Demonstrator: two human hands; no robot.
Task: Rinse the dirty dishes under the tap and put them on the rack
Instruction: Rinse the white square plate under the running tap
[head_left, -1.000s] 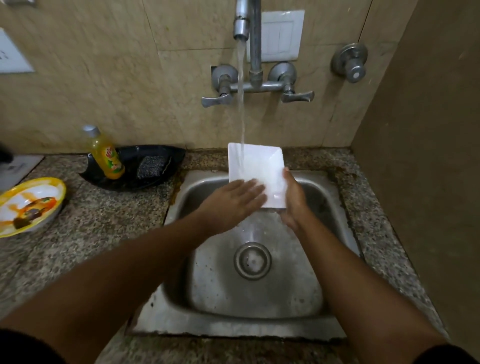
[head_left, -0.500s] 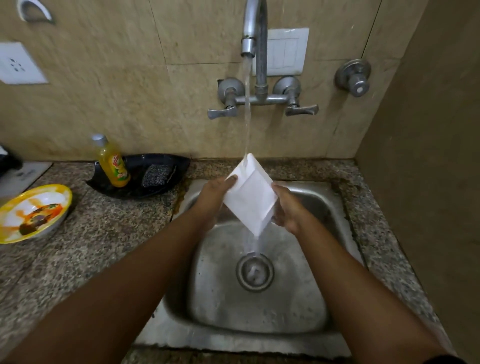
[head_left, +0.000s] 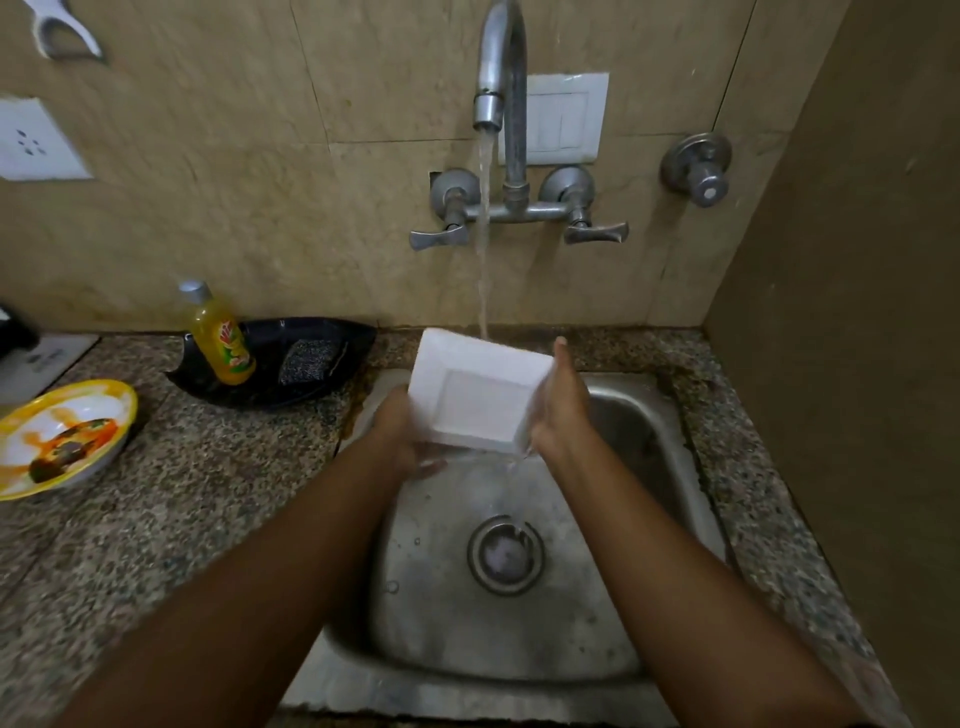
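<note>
Square white plate (head_left: 480, 402) gripped edgewise between left hand (head_left: 402, 434) and right hand (head_left: 558, 410), over sink (head_left: 670, 415) back edge; tap (head_left: 496, 67) stream hits its rim.

Beige tiled wall (head_left: 218, 208) fills the upper frame, bearing a white switch plate (head_left: 566, 118) at top centre, above a speckled granite counter (head_left: 156, 509) at lower left.

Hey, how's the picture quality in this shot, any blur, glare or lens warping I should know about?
Head view: wide-angle warping bows the counter edge and wall lines; motion blur smears the left hand and right hand on the white square dish; dim, warm light; soft glare on the sink steel; the yellow plate stays fairly sharp.
</note>
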